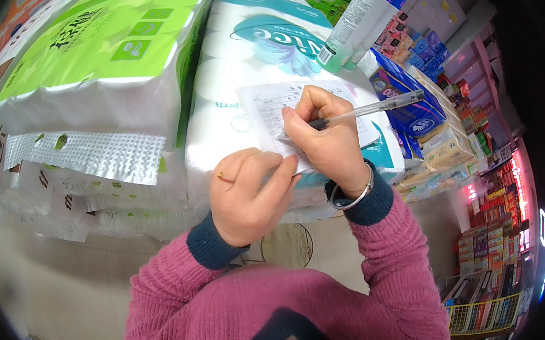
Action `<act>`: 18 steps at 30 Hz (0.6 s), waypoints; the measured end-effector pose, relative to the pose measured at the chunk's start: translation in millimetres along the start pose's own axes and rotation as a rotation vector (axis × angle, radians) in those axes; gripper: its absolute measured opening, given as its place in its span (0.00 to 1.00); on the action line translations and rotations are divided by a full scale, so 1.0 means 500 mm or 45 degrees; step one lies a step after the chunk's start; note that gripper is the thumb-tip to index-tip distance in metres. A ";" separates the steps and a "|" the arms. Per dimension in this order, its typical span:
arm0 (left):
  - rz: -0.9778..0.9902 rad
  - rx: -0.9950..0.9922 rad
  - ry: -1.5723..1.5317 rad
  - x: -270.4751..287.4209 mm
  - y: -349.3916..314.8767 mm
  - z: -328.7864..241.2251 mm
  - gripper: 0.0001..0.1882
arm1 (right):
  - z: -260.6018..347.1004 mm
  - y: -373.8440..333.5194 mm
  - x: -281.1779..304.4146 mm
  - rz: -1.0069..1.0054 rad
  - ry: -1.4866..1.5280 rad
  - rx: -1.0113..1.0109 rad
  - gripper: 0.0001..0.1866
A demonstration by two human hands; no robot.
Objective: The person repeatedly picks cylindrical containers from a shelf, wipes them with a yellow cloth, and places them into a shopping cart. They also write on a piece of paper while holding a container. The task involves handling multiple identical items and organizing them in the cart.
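My right hand (329, 140) grips a clear-barrelled pen (390, 103), its tip against a printed form (266, 99) on thin white sheets. Fingers curled, my left hand (245, 195) pinches the near edge of these sheets between thumb and fingertips. The sheets lie on a large white and teal pack of toilet rolls (215, 65), directly in front of me. Part of the form is hidden under my right hand. A ring shows on the left hand and a bracelet on the right wrist.
Left of the toilet rolls stands a bulky green and white paper pack (87, 53). At the far right are a blue-capped cylindrical container (363, 19) and a dark blue tissue pack (409, 103). Stocked shelves (490, 209) and a yellow wire rack (486, 316) line the right side.
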State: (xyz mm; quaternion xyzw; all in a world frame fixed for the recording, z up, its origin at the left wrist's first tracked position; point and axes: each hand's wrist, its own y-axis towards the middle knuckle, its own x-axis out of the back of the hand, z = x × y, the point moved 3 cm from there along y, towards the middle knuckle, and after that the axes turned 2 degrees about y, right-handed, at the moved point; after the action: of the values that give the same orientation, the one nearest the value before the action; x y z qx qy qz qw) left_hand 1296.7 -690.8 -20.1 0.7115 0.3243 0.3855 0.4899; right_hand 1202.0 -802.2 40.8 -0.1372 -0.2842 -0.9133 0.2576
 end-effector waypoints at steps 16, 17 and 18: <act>-0.003 0.027 -0.007 0.000 -0.003 -0.001 0.20 | -0.001 -0.004 -0.001 -0.063 -0.008 0.029 0.14; -0.002 0.020 -0.003 0.000 -0.003 -0.001 0.20 | -0.001 -0.005 -0.003 -0.052 0.005 0.029 0.14; -0.004 0.019 -0.002 0.000 -0.002 -0.001 0.20 | -0.001 -0.005 -0.003 -0.059 -0.010 0.035 0.14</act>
State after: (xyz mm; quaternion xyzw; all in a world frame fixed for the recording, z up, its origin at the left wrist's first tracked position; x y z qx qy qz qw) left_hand 1296.3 -690.3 -21.3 0.7150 0.3280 0.3816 0.4854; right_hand 1201.7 -800.1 38.7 -0.1305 -0.3009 -0.9144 0.2374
